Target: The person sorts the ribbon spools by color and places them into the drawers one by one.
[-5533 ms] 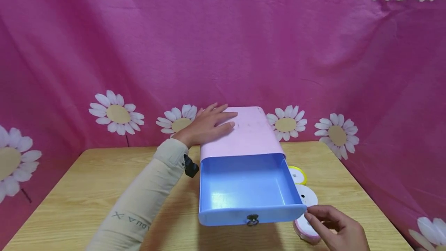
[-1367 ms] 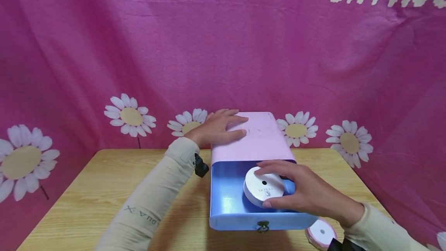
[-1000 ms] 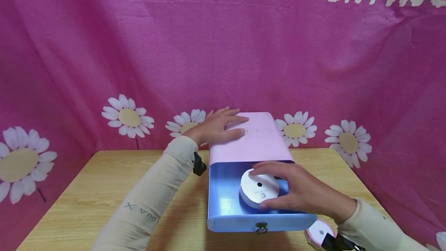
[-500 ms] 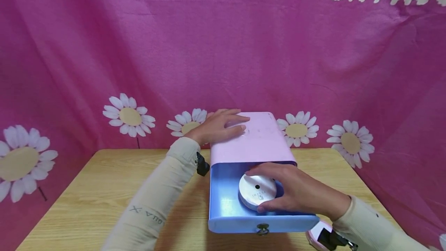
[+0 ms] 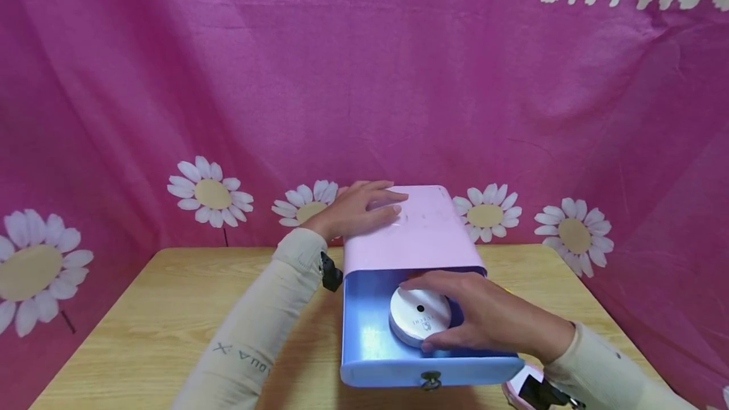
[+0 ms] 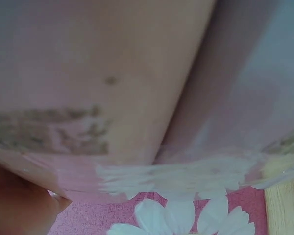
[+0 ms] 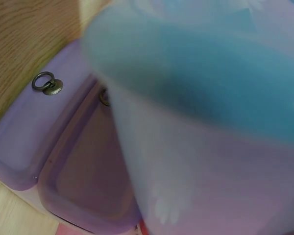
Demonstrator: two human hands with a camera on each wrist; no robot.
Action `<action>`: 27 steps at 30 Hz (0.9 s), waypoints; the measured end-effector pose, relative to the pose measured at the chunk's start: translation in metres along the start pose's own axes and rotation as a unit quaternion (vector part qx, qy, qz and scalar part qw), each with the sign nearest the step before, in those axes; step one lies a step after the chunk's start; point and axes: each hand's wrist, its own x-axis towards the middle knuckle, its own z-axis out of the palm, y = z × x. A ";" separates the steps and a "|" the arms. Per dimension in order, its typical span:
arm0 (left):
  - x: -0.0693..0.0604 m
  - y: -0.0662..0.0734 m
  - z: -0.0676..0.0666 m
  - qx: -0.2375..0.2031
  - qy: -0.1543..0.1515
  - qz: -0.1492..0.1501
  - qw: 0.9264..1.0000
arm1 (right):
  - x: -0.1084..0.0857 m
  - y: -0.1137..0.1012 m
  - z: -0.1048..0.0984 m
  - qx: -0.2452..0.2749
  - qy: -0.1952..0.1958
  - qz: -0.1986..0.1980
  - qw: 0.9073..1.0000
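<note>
In the head view, a pink drawer cabinet (image 5: 418, 239) stands on the table with its blue top drawer (image 5: 364, 328) pulled out. My left hand (image 5: 359, 211) rests on the cabinet top, fingers spread. Inside the drawer is a white ribbon spool (image 5: 418, 316), flat side up, with a small dark centre hole. My right hand (image 5: 484, 315) reaches over the drawer's right side and holds the spool between thumb and fingers. The spool's right edge is hidden by this hand. The left wrist view is blurred, mostly a pale surface.
A pink-edged spool (image 5: 519, 385) lies on the table (image 5: 142, 334) right of the drawer front, partly behind my right wrist. A yellow bit shows just behind the right forearm. In the right wrist view, lower purple drawers (image 7: 34, 127) have metal ring pulls (image 7: 43, 82).
My right hand has left the drawer's front corner and brought the white spool from the table into the drawer, then shifted it slightly left and down. The left hand has stayed on the cabinet.
</note>
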 end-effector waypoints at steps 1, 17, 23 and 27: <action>-0.001 0.000 0.000 0.001 0.001 0.000 1.000 | 0.000 0.000 0.000 -0.002 0.002 -0.001 1.000; -0.003 -0.001 0.002 -0.015 0.014 -0.007 1.000 | -0.012 0.000 -0.007 0.022 0.061 0.001 0.998; -0.003 -0.002 0.004 -0.017 0.018 -0.008 1.000 | -0.020 -0.004 -0.013 0.052 0.102 -0.011 0.993; -0.001 0.000 0.003 -0.015 0.019 -0.007 1.000 | -0.029 -0.010 -0.018 0.077 0.139 -0.021 0.987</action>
